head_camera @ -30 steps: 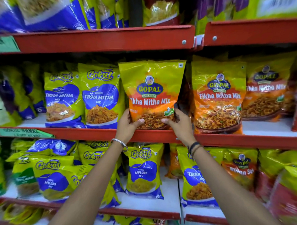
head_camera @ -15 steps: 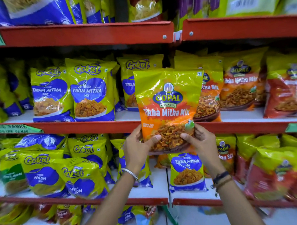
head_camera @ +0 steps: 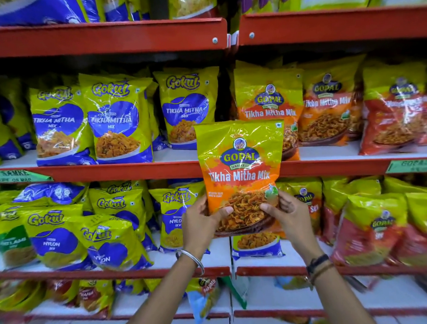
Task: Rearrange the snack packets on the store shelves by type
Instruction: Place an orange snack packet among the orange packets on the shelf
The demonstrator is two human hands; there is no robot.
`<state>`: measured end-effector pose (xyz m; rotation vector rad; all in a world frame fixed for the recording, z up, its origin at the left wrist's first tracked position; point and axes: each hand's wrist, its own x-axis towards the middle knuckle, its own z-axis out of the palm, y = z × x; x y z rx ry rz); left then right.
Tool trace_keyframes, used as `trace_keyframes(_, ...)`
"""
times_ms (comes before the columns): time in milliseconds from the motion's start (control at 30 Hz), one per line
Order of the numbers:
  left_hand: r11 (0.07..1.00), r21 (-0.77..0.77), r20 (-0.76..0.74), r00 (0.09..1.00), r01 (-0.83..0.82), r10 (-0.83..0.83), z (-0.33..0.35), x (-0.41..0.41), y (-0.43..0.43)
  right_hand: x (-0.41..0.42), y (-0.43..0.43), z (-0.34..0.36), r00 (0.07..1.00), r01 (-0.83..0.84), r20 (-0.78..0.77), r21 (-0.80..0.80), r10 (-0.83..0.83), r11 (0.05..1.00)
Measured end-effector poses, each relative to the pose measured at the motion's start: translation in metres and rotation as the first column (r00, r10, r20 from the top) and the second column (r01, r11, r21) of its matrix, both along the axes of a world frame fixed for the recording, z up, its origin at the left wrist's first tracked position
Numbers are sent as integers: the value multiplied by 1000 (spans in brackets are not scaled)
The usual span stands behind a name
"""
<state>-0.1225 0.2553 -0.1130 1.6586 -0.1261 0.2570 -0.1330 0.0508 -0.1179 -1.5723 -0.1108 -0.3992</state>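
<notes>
A yellow-and-orange Gopal Tikha Mitha Mix packet [head_camera: 240, 165] hangs upright in front of the red shelf edge [head_camera: 134, 171]. My left hand [head_camera: 201, 223] grips its lower left corner and my right hand [head_camera: 287, 213] grips its lower right corner. On the middle shelf, blue-and-yellow Gokul Tikha Mitha packets [head_camera: 117, 119] stand to the left. More Gopal Tikha Mitha Mix packets [head_camera: 266, 96] stand to the right, just behind the held packet's top.
Red-and-yellow Gopal packets [head_camera: 396, 114] fill the far right of the middle shelf. Below, Gokul Nylon Sev packets [head_camera: 56, 237] lie on the left and Gopal Sev packets [head_camera: 372, 228] on the right. A bare white gap [head_camera: 178, 153] shows on the middle shelf.
Both hands have pulled the Gopal packet off the middle shelf, down and to the right. A Gokul packet that stood behind it is now uncovered.
</notes>
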Motion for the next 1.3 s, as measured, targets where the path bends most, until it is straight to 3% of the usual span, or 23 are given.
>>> trace_keyframes(200,1000,-10,2,1000,25,-24,7,-3,-9,-3,-4,2,999,30,-12,2,-30,1000)
trace_keyframes(267,999,6,34,998,48,-48,28,15,-79,7,-74,22,996,75,43,29,-76,997)
trace_keyframes(433,996,-3,103,991,88,-87,44,20,-104,11,-97,37,994,67,83,9,-67,998)
trace_keyframes(733,988,-5,273,951,154,-147,96,70,-231,55,-220,89,956,221,200,-18,-213,975)
trace_keyframes(967,996,46,239,967,76,-84,85,110,-289,94,-263,84,947,250,218,-43,-235,967)
trace_keyframes(1167,983,179,158,986,30,-59,66,137,-297,127,-281,64,968,222,170,-237,-185,946)
trace_keyframes(1300,958,285,189,980,6,-62,73,146,-301,140,-284,71,964,263,128,-381,-231,886)
